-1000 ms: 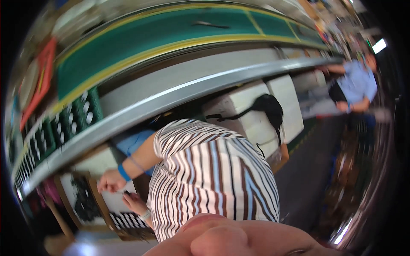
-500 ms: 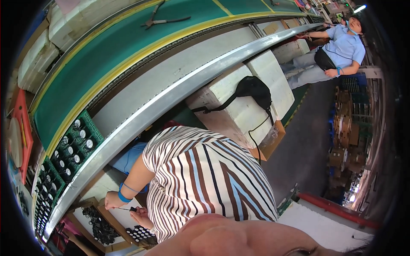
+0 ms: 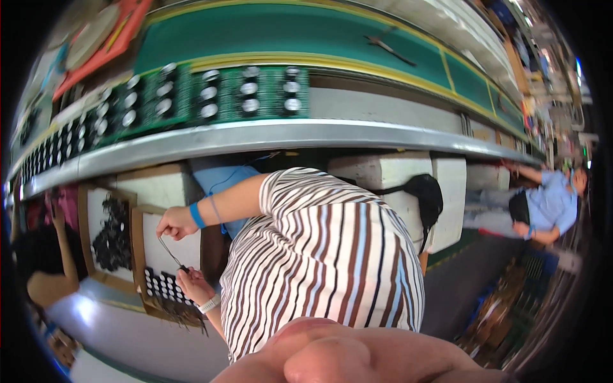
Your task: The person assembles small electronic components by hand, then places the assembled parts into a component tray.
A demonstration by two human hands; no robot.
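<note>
A cardboard tray (image 3: 142, 255) under the tabletop's metal edge (image 3: 268, 135) holds rows of small black capacitors (image 3: 159, 285). Over it, the right hand (image 3: 175, 222), which wears a blue wristband, has its fingers (image 3: 165, 232) pressed together around a thin metal tool (image 3: 171, 253). The tool slants down to the left hand (image 3: 195, 287). There the fingers (image 3: 185, 273) are curled at the tool's tip; whether they pinch it is unclear.

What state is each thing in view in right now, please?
left hand: grip closed on the thin tool
right hand: by the tool's tip, grip unclear
circuit boards: lying in a row along the metal ledge
pliers: lying untouched on the green belt
</note>
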